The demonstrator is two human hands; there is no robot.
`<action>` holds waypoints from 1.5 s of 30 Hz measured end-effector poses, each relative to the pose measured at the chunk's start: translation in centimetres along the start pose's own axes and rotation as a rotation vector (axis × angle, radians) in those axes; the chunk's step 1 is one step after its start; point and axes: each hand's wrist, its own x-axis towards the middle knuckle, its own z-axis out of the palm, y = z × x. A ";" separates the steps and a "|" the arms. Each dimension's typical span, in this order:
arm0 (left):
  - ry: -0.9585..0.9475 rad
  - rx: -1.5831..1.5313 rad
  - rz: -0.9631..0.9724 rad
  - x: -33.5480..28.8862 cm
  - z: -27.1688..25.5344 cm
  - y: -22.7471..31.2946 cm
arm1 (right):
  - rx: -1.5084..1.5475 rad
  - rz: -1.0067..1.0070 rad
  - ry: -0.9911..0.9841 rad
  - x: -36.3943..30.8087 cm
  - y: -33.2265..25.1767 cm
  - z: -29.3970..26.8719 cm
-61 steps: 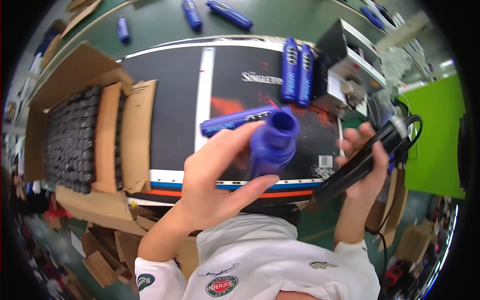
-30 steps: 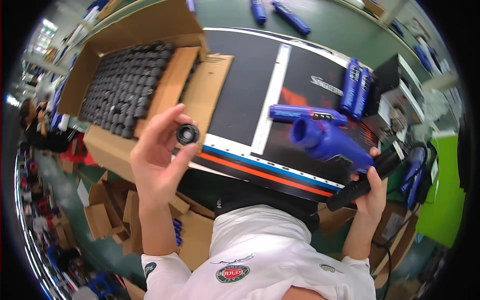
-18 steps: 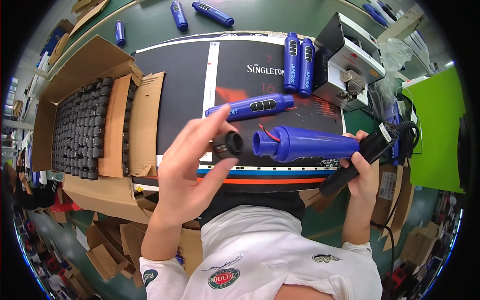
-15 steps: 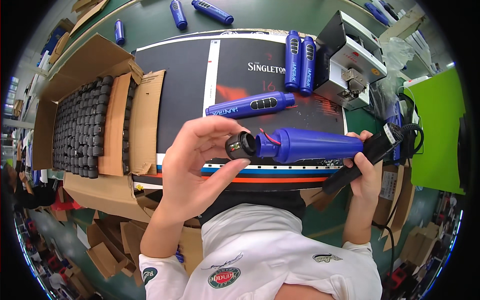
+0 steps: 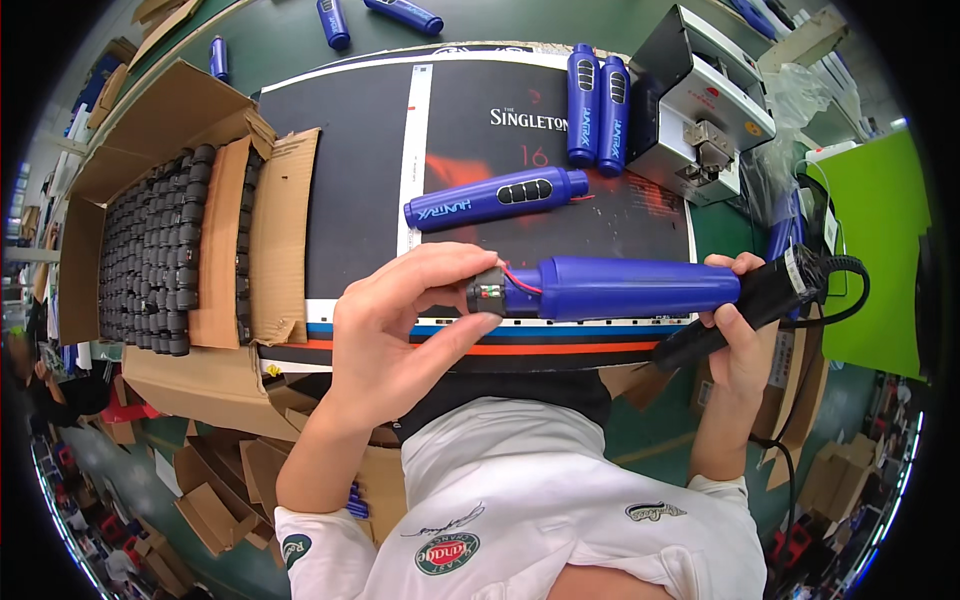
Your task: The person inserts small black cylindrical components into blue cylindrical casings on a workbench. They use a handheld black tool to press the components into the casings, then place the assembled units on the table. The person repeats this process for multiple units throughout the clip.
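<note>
Between the thumb and fingers of my left hand is a small black ring-shaped cap, a tiny circuit board showing on its side. The cap sits against the narrow neck of a blue tapered handle. Red wire loops out where the two meet. My right hand grips the handle's wide end, and a black corded tool, like an electric screwdriver, lies in the same hand. Just beyond is another blue handle with dark buttons, lying on the black printed mat.
An open cardboard box on the left holds rows of black caps. Two blue handles lie beside a metal-and-black machine at the back right. More blue handles lie at the far edge. A cable trails at right.
The cap has moved right and now meets the handle's neck; a gap lay between them before. The handle has turned slightly, and the whole view has shifted a little.
</note>
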 end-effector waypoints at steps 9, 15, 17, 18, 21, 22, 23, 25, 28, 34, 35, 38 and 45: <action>-0.066 -0.018 -0.089 0.3 1.4 -1.6 | -0.357 -0.244 0.072 -1.4 -5.3 2.3; -0.056 0.529 0.140 0.8 4.1 -4.7 | -0.404 -0.386 -0.107 1.5 -5.3 8.7; -0.044 0.573 0.112 0.6 4.6 -5.1 | -0.507 -0.387 -0.184 2.2 -4.7 9.9; -0.039 0.604 0.114 0.5 4.6 -5.3 | -0.543 -0.384 -0.210 2.2 -4.6 10.1; -0.074 0.635 0.121 0.9 4.1 -3.5 | -0.554 -0.435 -0.237 2.6 -4.0 9.9; -0.060 0.598 0.118 1.5 3.7 -1.8 | -0.498 -0.430 -0.234 2.6 -3.5 10.1; -0.049 0.555 0.106 1.8 3.6 -0.4 | -0.460 -0.299 -0.190 2.4 -4.1 10.8; -0.126 0.299 0.128 3.9 4.6 0.6 | -0.615 -0.415 -0.215 2.6 -4.4 10.9; -0.153 0.092 0.082 6.6 6.4 -0.5 | -0.613 -0.516 -0.186 3.4 -4.0 10.1; 0.130 -0.018 0.174 5.3 9.0 -3.3 | -0.208 -0.408 -0.162 2.5 -3.3 4.9; 0.122 -0.001 0.195 5.4 9.1 -3.4 | -0.262 -0.440 -0.104 2.2 -3.5 4.2; 0.087 0.142 0.243 5.5 9.7 -2.9 | -0.175 -0.426 -0.031 2.1 -4.3 2.8; 0.134 -0.066 0.200 5.7 9.6 -3.2 | 0.222 -0.468 0.042 1.4 -4.7 0.6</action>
